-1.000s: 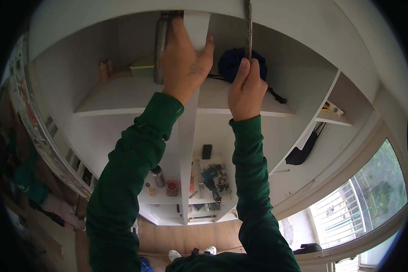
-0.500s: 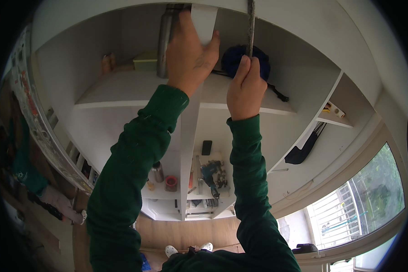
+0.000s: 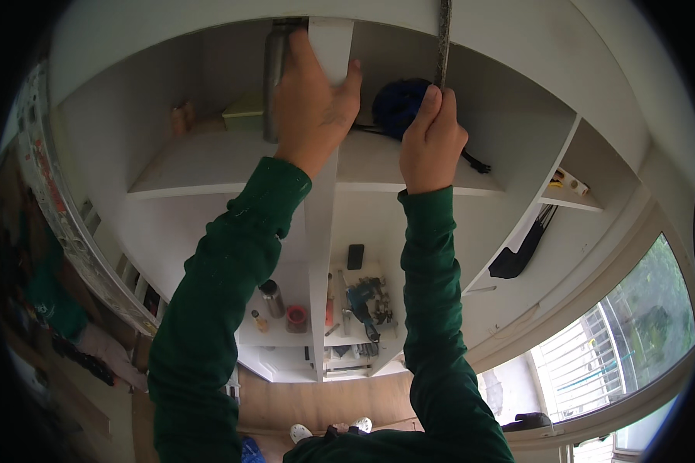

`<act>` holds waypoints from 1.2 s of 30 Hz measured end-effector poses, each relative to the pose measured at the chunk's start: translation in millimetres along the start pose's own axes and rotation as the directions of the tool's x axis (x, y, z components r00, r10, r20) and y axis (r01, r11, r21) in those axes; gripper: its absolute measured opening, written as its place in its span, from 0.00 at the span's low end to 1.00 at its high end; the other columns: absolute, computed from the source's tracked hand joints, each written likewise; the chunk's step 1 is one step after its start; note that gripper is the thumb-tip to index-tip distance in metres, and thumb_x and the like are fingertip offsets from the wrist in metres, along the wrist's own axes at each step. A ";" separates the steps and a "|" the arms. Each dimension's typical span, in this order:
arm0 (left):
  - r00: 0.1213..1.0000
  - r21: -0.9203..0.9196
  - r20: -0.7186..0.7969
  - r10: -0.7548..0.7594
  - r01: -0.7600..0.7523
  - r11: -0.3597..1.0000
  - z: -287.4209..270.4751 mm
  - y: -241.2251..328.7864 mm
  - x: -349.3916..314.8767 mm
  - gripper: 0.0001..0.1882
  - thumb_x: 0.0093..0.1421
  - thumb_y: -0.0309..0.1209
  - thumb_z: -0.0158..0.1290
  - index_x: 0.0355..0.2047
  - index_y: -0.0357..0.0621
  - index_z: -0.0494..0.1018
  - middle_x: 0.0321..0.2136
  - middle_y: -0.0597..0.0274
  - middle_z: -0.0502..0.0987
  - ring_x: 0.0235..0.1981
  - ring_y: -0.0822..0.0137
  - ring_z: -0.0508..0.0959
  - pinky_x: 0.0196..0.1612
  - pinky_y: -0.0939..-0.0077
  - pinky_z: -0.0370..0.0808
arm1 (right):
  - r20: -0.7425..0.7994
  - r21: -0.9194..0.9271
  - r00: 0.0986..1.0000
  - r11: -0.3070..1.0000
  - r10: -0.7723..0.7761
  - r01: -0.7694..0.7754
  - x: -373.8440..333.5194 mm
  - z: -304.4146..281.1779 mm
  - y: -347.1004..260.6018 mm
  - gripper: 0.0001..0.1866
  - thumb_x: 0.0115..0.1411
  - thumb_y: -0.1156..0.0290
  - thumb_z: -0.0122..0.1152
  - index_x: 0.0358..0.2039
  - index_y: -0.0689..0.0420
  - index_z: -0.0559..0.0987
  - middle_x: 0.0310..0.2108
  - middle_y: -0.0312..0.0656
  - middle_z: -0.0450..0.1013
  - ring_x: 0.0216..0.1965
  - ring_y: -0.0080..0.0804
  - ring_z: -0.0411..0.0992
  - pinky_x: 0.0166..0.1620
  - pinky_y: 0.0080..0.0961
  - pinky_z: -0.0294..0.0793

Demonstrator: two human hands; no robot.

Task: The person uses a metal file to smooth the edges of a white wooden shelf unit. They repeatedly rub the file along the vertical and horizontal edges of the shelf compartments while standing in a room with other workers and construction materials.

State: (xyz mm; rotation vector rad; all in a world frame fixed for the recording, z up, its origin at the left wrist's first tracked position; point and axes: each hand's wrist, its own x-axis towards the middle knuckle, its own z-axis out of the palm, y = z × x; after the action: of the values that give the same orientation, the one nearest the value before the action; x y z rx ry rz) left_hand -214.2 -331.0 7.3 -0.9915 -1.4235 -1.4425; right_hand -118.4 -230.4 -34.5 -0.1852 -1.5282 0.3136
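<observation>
My left hand [image 3: 313, 112] is raised to the upper part of a white cabinet and straddles its upright divider [image 3: 330, 46]. The thumb lies on the right side and the fingers on the left, some of them hidden. Just left of it stands a tall metal bottle [image 3: 274, 85]. My right hand [image 3: 432, 143] pinches the lower end of a long, narrow, dark speckled strip [image 3: 443, 46] between thumb and fingers. The strip's upper end runs out of the picture. Behind that hand, on the shelf, sits a rounded dark blue thing [image 3: 398, 106] with black straps.
A greenish box [image 3: 243, 112] and small wooden pieces [image 3: 182, 117] stand on the upper left shelf. Lower down are a phone [image 3: 355, 256], a teal power tool [image 3: 359, 297], another bottle [image 3: 271, 297] and a red container [image 3: 296, 318]. A person in green [image 3: 58, 305] is at far left.
My right hand has moved right with the strip, farther from my left hand. The left hand keeps its place at the divider. The whole view has shifted slightly.
</observation>
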 end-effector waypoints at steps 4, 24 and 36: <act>1.000 0.000 0.011 0.011 -0.011 1.000 0.3 -2.9 0.0 0.27 0.58 0.37 0.59 0.50 0.35 0.59 0.37 0.40 0.77 0.37 0.39 0.80 0.39 0.50 0.77 | 0.049 0.005 0.996 0.997 0.072 -0.072 -1.1 1.9 0.2 0.15 0.73 0.66 0.45 0.29 0.60 0.65 0.13 0.48 0.65 0.13 0.48 0.67 0.18 0.38 0.63; 0.998 0.063 -0.003 0.063 -0.063 0.996 0.6 -2.7 1.0 0.29 0.58 0.37 0.59 0.51 0.32 0.59 0.37 0.38 0.77 0.36 0.38 0.80 0.39 0.51 0.78 | -0.022 0.069 0.999 0.997 0.028 -0.026 1.2 -0.2 -3.8 0.16 0.73 0.65 0.44 0.29 0.62 0.66 0.11 0.46 0.65 0.11 0.44 0.66 0.16 0.33 0.61; 0.999 0.053 -0.011 0.051 -0.050 0.997 0.4 -2.3 1.5 0.29 0.58 0.37 0.59 0.51 0.32 0.59 0.38 0.37 0.77 0.36 0.37 0.80 0.39 0.51 0.78 | 0.007 0.047 0.998 0.997 0.060 -0.060 2.2 -7.3 -0.6 0.17 0.73 0.65 0.45 0.28 0.60 0.66 0.11 0.45 0.65 0.11 0.41 0.66 0.16 0.35 0.61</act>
State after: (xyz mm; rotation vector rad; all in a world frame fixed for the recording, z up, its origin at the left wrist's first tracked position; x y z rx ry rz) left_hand -216.8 -330.7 8.1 -0.9773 -1.4104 -1.3654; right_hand -111.0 -229.7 -32.5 -0.1935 -1.5208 0.3982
